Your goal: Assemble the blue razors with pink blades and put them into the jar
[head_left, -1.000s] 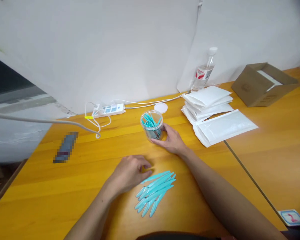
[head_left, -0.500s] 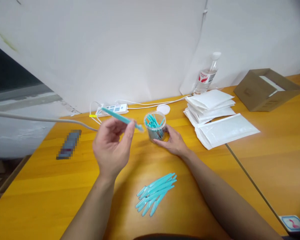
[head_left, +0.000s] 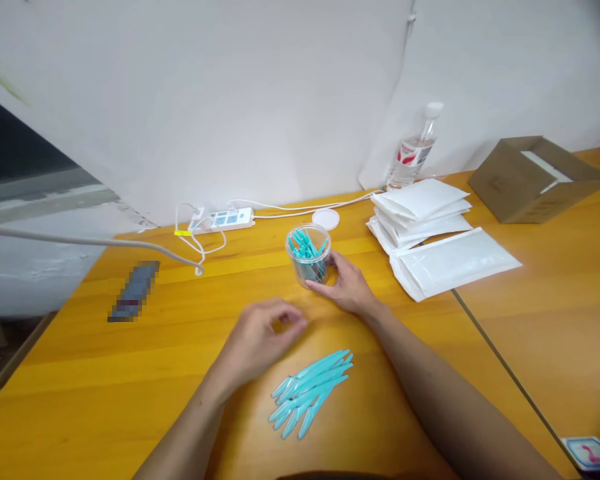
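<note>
A clear round plastic jar (head_left: 310, 265) stands upright on the table with several teal eyebrow razors inside, handles upward. My right hand (head_left: 347, 283) is wrapped round the jar's right and front side. Nearer to me, a loose pile of teal eyebrow razors (head_left: 314, 387) lies fanned out, clear-covered ends toward the lower left. My left hand (head_left: 265, 337) is just above and left of that pile, its fingers curled and thumb against the forefinger, with no razor showing in it. A round white lid (head_left: 325, 219) lies behind the jar.
White padded envelopes (head_left: 420, 207) are stacked at the right, with one envelope (head_left: 455, 263) in front. Behind stand a water bottle (head_left: 413, 157) and an open cardboard box (head_left: 530, 183). A power strip (head_left: 225, 220) lies along the wall; a cable (head_left: 105, 240) hangs at left near a blurred dark object (head_left: 134, 291).
The razor that my left hand held is gone from its fingers. That hand has moved down and right, toward the pile. My right hand stays on the jar.
</note>
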Tool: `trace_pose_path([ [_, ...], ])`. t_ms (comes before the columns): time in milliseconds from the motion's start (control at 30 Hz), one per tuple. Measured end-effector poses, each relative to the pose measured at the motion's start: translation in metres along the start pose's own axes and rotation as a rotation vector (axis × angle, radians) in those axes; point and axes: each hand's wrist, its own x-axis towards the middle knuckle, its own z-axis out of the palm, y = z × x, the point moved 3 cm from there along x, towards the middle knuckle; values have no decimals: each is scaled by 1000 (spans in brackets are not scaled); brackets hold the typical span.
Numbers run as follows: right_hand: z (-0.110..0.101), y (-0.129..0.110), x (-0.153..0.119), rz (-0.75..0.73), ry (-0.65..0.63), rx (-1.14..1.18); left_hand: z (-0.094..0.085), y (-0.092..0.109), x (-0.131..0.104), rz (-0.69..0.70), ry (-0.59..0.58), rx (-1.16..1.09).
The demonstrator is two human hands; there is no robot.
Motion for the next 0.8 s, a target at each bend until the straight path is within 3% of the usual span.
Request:
trace_pose_path([
  [67, 1, 1, 0, 8, 4, -6, 21, -2, -15, -35, -263, 80],
  [133, 1, 1, 0, 14, 7, -15, 35, -5, -22, -72, -352, 162],
  [400, 1, 1, -1, 16, 5, -28, 51, -9, -18, -110, -321, 238],
  [533, 0, 0, -1, 9, 2, -10, 38, -4, -18, -122, -325, 70],
  [600, 0, 0, 0, 8, -7, 0, 15, 6, -15, -122, -178, -118],
  [733, 0, 0, 0, 15, -6, -5, -44, 32, 12, 45, 525, -322],
  [800, 0, 0, 0, 11, 1, -7, -58, 40, 33, 179, 770, -295],
])
